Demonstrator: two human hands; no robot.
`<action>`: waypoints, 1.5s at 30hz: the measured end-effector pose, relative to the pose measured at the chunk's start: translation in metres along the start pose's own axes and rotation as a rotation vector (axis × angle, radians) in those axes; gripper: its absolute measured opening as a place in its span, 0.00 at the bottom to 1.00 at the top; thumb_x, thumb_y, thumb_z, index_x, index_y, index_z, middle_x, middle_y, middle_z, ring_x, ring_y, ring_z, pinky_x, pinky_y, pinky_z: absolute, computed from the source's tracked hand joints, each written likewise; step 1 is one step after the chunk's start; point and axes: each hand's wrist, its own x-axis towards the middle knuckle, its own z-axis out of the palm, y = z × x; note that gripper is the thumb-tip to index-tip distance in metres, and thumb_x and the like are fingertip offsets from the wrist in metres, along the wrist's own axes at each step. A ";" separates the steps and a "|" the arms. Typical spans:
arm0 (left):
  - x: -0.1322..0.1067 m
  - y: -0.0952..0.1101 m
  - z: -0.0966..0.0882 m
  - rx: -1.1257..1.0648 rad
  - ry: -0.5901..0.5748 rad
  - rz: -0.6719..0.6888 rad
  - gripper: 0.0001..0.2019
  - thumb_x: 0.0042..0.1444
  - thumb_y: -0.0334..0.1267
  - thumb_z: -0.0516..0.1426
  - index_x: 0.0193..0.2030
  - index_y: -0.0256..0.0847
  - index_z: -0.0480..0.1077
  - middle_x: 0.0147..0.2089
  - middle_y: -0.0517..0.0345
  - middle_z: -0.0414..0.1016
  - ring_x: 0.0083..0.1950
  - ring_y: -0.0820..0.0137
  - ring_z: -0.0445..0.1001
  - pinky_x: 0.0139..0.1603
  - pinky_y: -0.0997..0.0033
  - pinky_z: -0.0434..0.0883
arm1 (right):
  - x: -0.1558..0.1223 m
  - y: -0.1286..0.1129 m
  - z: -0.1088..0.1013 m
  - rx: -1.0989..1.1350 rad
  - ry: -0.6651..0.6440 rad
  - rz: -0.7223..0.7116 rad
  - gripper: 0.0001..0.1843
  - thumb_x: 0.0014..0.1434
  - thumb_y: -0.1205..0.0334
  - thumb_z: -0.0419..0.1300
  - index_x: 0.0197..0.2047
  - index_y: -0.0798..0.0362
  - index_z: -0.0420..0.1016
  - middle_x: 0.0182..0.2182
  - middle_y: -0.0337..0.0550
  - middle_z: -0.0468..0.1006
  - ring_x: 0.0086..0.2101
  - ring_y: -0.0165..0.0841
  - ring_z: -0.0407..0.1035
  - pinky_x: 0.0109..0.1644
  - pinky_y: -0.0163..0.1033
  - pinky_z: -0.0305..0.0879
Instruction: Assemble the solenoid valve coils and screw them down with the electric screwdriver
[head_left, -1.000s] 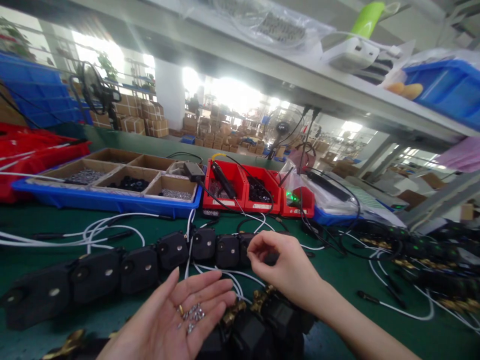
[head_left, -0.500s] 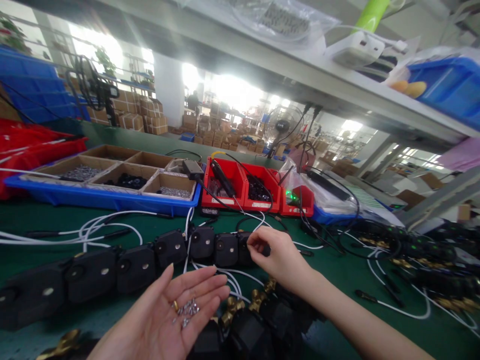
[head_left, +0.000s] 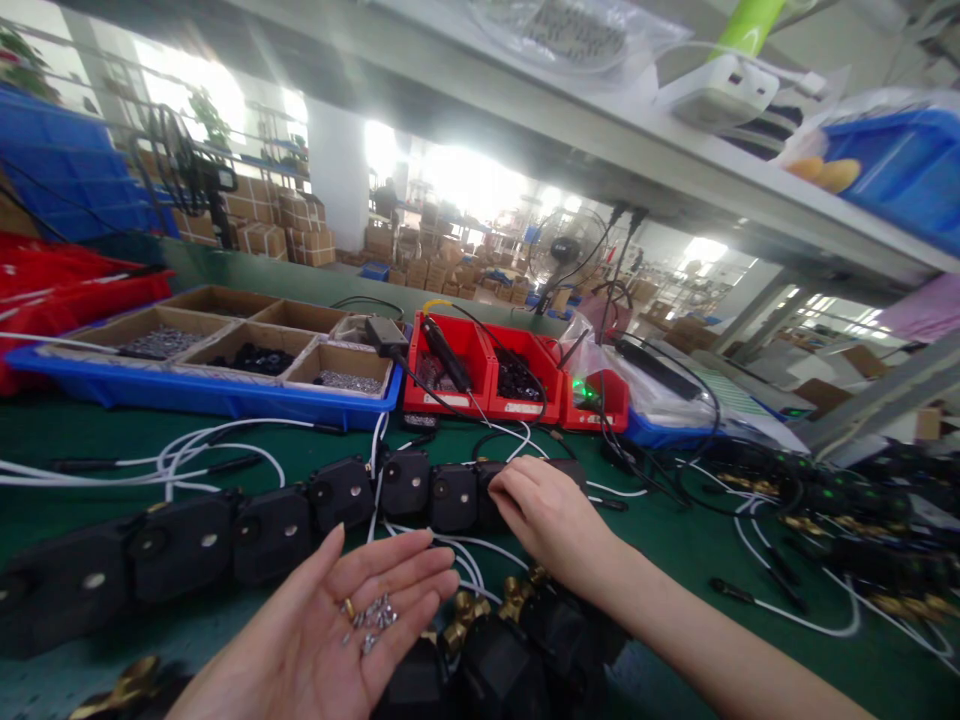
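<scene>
My left hand lies palm up at the bottom centre, fingers stretched out, cupping several small silver screws. My right hand reaches over a row of black box-shaped units on the green table. Its fingers are pinched down onto the unit at the right end of the row; what they pinch is too small to see. More black units with brass fittings sit heaped below my right wrist.
White cables loop across the table at left. A blue tray holds cardboard compartments of small parts. Red bins and an electric screwdriver stand behind the row. Black cables and more units crowd the right side. A shelf hangs overhead.
My right hand has moved down and forward from the air onto the right-end black unit. My left hand has stayed in place with the screws.
</scene>
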 end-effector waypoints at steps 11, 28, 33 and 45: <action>0.000 0.003 -0.001 -0.032 -0.011 -0.054 0.23 0.63 0.28 0.50 0.64 0.18 0.63 0.51 0.25 0.78 0.54 0.47 0.78 0.53 0.54 0.78 | 0.005 -0.002 -0.001 -0.016 -0.050 0.069 0.05 0.63 0.73 0.57 0.36 0.56 0.71 0.33 0.44 0.74 0.35 0.35 0.70 0.40 0.38 0.67; -0.001 0.004 -0.003 -0.023 -0.048 -0.034 0.21 0.63 0.29 0.51 0.60 0.14 0.66 0.52 0.22 0.77 0.54 0.47 0.78 0.50 0.57 0.80 | 0.010 -0.001 -0.028 0.306 0.095 0.312 0.06 0.55 0.74 0.59 0.32 0.54 0.74 0.27 0.37 0.78 0.27 0.27 0.73 0.33 0.29 0.70; 0.002 -0.002 -0.002 -0.004 0.009 0.020 0.22 0.62 0.29 0.50 0.60 0.18 0.66 0.52 0.26 0.77 0.52 0.48 0.79 0.47 0.58 0.81 | -0.002 0.010 -0.030 0.323 0.121 0.309 0.08 0.53 0.76 0.59 0.31 0.55 0.76 0.28 0.39 0.77 0.28 0.28 0.73 0.34 0.31 0.69; -0.001 0.004 0.004 -0.001 0.066 -0.009 0.26 0.63 0.28 0.45 0.66 0.15 0.58 0.51 0.24 0.78 0.48 0.50 0.81 0.42 0.61 0.82 | -0.019 0.026 -0.022 0.169 0.068 0.206 0.08 0.58 0.76 0.58 0.33 0.55 0.73 0.31 0.42 0.75 0.31 0.31 0.70 0.37 0.34 0.68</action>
